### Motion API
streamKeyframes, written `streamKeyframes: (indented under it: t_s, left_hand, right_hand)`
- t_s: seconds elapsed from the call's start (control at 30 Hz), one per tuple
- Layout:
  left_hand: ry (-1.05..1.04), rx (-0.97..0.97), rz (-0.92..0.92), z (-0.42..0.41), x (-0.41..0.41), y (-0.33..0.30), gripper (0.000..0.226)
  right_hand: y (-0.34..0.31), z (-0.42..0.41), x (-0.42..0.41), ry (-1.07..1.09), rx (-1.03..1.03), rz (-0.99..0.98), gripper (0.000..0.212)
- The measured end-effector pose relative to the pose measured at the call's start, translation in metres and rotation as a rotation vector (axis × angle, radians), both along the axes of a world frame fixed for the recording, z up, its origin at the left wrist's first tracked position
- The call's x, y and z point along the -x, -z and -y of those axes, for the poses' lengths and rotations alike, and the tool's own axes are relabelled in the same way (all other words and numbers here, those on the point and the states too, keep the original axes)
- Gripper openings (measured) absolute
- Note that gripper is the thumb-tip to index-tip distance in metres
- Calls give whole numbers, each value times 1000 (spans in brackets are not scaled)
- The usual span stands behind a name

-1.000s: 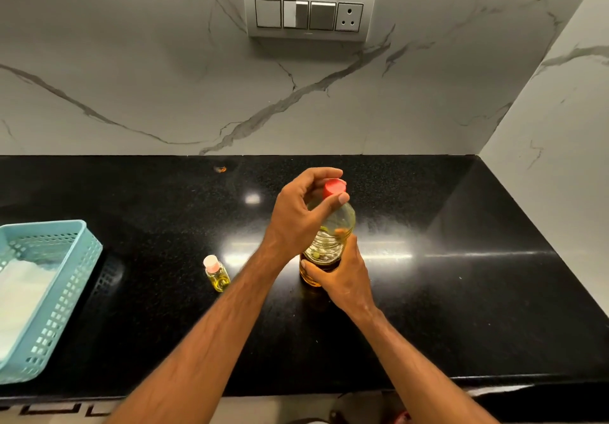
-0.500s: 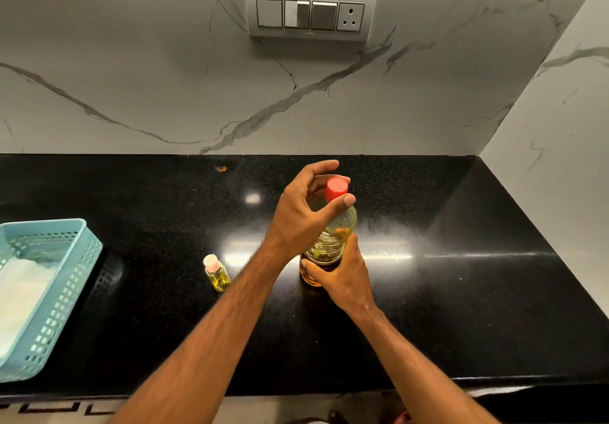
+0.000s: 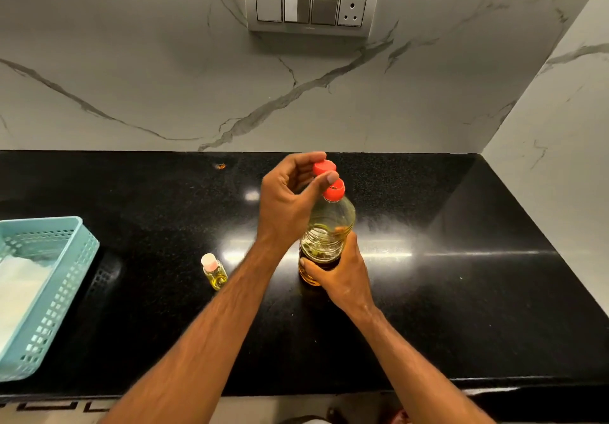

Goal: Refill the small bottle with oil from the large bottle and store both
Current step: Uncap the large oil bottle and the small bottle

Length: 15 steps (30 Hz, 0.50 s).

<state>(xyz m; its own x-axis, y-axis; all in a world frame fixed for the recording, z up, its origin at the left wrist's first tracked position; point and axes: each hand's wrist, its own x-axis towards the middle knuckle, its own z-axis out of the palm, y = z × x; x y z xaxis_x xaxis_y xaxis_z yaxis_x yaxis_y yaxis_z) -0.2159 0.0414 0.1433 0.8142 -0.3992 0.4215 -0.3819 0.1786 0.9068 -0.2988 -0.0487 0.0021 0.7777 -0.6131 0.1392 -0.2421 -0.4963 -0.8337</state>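
Note:
The large clear bottle (image 3: 329, 225) of yellow oil stands upright mid-counter, its red neck ring and mouth (image 3: 333, 190) uncovered. My right hand (image 3: 339, 275) grips the bottle's lower body. My left hand (image 3: 290, 199) pinches the red cap (image 3: 324, 167) between thumb and fingers, lifted just above and behind the neck. The small bottle (image 3: 214, 272), with a pale pink cap and a little yellow oil inside, stands upright to the left of the large one, touched by neither hand.
A light-blue perforated basket (image 3: 69, 278) with something white inside sits at the counter's left. The black counter (image 3: 461, 291) ends at marble walls behind and to the right; its front edge runs along the bottom. A switch panel (image 3: 311, 8) is on the back wall.
The red cap has come off the large bottle; my left hand raised it slightly up and back, exposing the neck. My right hand and the small bottle stayed put.

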Motion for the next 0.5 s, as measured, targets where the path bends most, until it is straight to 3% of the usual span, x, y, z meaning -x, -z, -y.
streamKeyframes:
  t_s: [0.13, 0.2, 0.37, 0.5]
  left_hand:
    - [-153, -96, -17, -7, -20, 3, 19]
    - [-211, -334, -8, -12, -40, 23, 22]
    - [-182, -1180, 38, -24, -67, 95, 30]
    - [-139, -1413, 28, -30, -67, 125, 30]
  right_hand:
    - [0, 1, 1, -9, 1, 0, 84]
    - [-1, 0, 1, -11, 0, 3, 84]
    - [-1, 0, 1, -12, -20, 23, 84]
    - [0, 0, 0, -14, -6, 21, 85]
